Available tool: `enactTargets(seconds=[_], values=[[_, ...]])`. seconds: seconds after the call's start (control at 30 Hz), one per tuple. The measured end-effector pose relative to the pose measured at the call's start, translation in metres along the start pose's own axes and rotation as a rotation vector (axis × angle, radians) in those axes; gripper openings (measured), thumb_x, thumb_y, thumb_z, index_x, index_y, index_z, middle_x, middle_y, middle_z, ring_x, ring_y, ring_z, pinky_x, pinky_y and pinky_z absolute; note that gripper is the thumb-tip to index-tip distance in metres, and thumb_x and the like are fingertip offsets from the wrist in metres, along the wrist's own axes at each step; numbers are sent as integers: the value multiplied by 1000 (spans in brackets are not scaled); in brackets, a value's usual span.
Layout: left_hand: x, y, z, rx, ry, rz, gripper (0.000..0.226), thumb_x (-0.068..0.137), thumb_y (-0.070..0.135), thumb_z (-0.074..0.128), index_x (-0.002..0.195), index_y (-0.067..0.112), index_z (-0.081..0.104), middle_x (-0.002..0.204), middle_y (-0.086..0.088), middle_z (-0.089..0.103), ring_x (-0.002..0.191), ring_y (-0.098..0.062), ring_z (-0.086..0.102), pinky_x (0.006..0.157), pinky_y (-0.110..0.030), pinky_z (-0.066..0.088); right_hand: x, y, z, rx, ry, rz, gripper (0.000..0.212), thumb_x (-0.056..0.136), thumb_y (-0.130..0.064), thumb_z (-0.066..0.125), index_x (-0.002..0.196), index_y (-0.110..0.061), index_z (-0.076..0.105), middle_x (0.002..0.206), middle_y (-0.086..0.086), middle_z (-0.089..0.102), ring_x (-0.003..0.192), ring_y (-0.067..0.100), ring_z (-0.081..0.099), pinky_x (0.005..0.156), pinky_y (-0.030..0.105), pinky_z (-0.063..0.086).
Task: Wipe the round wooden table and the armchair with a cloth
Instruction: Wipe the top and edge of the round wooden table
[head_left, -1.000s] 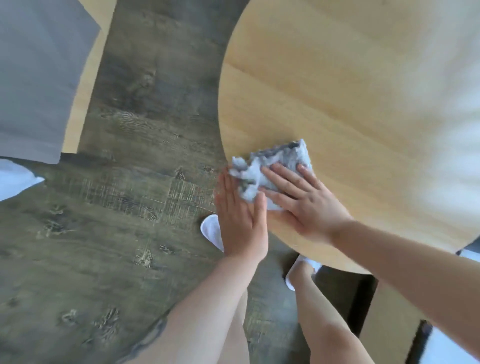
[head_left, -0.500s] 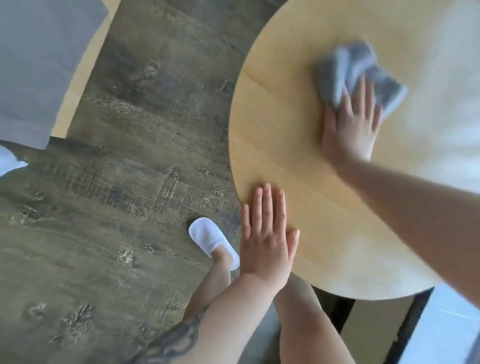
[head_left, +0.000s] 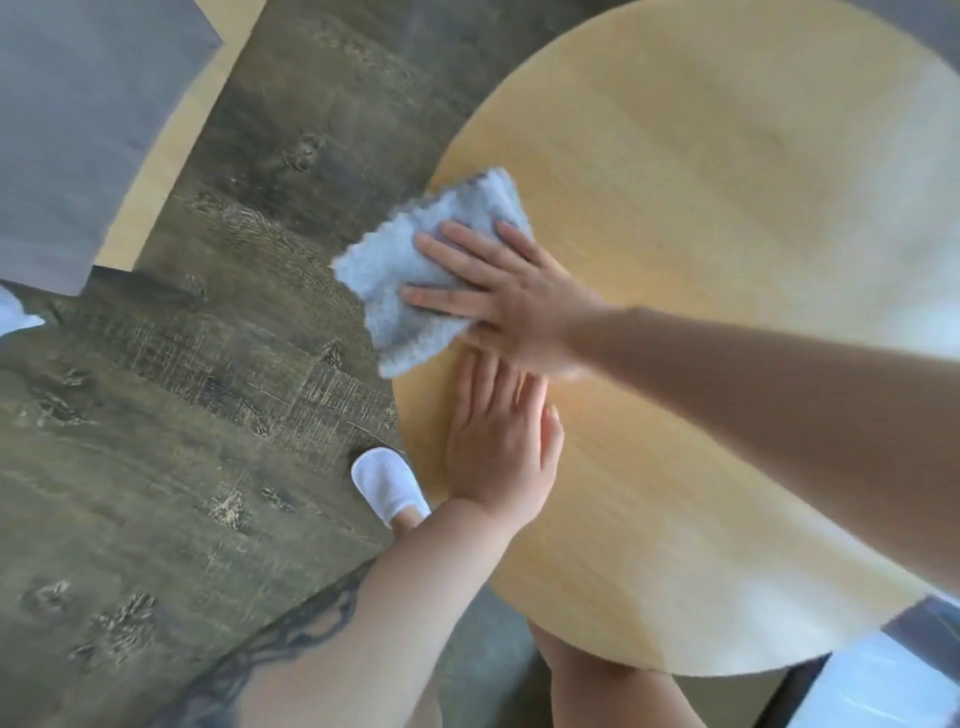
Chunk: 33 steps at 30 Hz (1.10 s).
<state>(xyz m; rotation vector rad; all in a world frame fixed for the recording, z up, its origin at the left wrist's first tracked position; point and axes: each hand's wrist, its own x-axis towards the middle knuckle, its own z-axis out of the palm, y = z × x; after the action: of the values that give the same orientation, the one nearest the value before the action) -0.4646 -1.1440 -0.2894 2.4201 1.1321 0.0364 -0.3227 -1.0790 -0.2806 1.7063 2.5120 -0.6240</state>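
Round table (head_left: 701, 260): R hand (head_left: 519, 301) presses cloth (head_left: 415, 270).

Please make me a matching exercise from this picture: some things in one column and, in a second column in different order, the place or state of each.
Things:
1. cloth
2. left hand
3. right hand
4. white slipper

Places or states:
A. on the dark floor beside the table
B. flat and bare on the round wooden table
C. hangs partly over the table's edge
D. presses the cloth with straight fingers

Pairs: 1-C, 2-B, 3-D, 4-A
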Motion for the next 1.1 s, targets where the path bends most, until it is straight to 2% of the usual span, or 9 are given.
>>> enactTargets(seconds=[0.07, 0.17, 0.23, 0.4, 0.47, 0.6, 0.77, 0.93, 1.1], values=[[19, 9, 1, 33, 39, -61, 58, 89, 29, 39, 144, 10, 38, 153, -9, 32, 143, -23, 24, 118, -43, 11, 15, 47, -20, 7, -23, 63, 52, 99, -38, 30, 148, -46, 14, 162, -7, 3, 148, 14, -3, 116, 37, -12], [57, 15, -3, 97, 70, -52, 62, 92, 31, 38, 151, 14, 25, 158, -2, 19, 147, -19, 14, 119, -43, 9, -10, 104, -25, 186, 348, 901, 51, 100, -40, 33, 150, -40, 21, 162, -3, 7, 149, 17, 1, 120, 43, -1], [77, 14, -3, 124, 84, -58, 61, 94, 32, 37, 151, 14, 25, 158, -1, 20, 147, -18, 15, 119, -43, 9, -43, 90, -9, 118, 410, 1060, 52, 99, -41, 32, 150, -33, 25, 161, 2, 13, 149, 21, 7, 120, 46, 3], [80, 17, 0, 205, 81, -214, 69, 91, 38, 37, 145, -4, 29, 153, -21, 28, 143, -31, 19, 118, -47, 12, -20, 86, -13, -77, 99, 33, 54, 99, -41, 27, 151, -36, 19, 161, -3, 12, 149, 19, 7, 119, 42, 1], [81, 20, -1, 255, 41, -265, 75, 91, 40, 32, 147, -7, 16, 156, -24, 14, 146, -34, 10, 118, -51, 9, 6, 123, -30, -89, 113, 128, 53, 100, -40, 25, 152, -39, 14, 162, -6, 5, 149, 16, 1, 119, 39, -4], [85, 23, -1, 307, -9, -277, 76, 90, 39, 28, 149, -7, 11, 157, -24, 6, 146, -35, 4, 117, -54, 10, -11, 117, -24, 105, 416, 892, 52, 99, -39, 34, 150, -30, 29, 161, 2, 15, 148, 23, 9, 120, 46, 4], [82, 22, 2, 326, -16, -298, 74, 89, 38, 28, 144, -11, 21, 152, -30, 19, 144, -39, 11, 114, -58, 13, 0, 102, -33, 38, 24, -27, 55, 100, -39, 36, 151, -41, 15, 161, -9, 5, 148, 14, -2, 117, 39, -11], [84, 26, 0, 297, -1, -311, 76, 90, 38, 25, 148, -7, 8, 157, -23, 3, 146, -35, 2, 116, -57, 9, -26, 149, -32, 170, 433, 1039, 53, 98, -37, 37, 150, -30, 28, 161, 1, 14, 149, 21, 6, 119, 44, -1], [78, 24, 3, 293, -6, -336, 76, 89, 39, 25, 147, -8, 9, 155, -27, 12, 145, -38, 8, 115, -59, 11, -24, 108, -28, -31, 18, -31, 56, 98, -41, 32, 151, -39, 14, 162, -5, 8, 149, 17, 2, 118, 39, -6]])
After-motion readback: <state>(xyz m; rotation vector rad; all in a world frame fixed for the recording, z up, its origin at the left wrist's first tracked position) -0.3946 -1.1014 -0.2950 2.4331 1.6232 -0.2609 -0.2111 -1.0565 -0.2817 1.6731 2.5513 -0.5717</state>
